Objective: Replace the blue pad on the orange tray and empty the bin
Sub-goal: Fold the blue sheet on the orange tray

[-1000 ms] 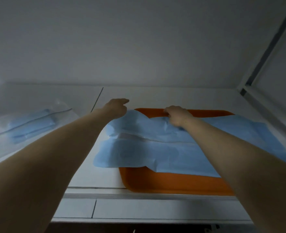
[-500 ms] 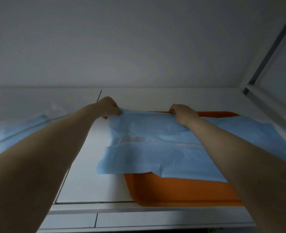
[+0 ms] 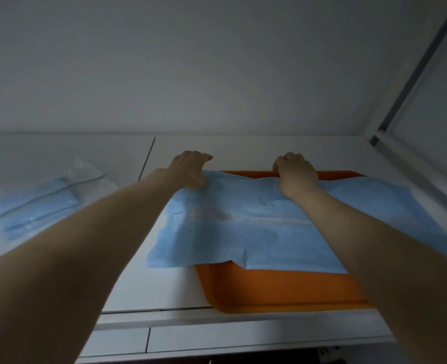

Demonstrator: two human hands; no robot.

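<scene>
A blue pad (image 3: pixel 246 227) lies spread over the orange tray (image 3: pixel 277 287) on the white counter, overhanging the tray's left and right sides. My left hand (image 3: pixel 190 168) holds the pad's far left corner, fingers curled over its edge. My right hand (image 3: pixel 296 172) grips the pad's far edge at the tray's back rim. The tray's near part shows bare orange. No bin is in view.
A clear plastic bag with folded blue pads (image 3: pixel 35 203) lies on the counter at the left. A white wall stands close behind the tray, and a framed panel (image 3: pixel 414 127) rises at the right. The counter's front edge (image 3: pixel 217 321) runs below the tray.
Both hands have carried the pad's far edge toward the wall, flattening the bunched pad over the tray. The left hand, off the pad a second ago, now holds its corner.
</scene>
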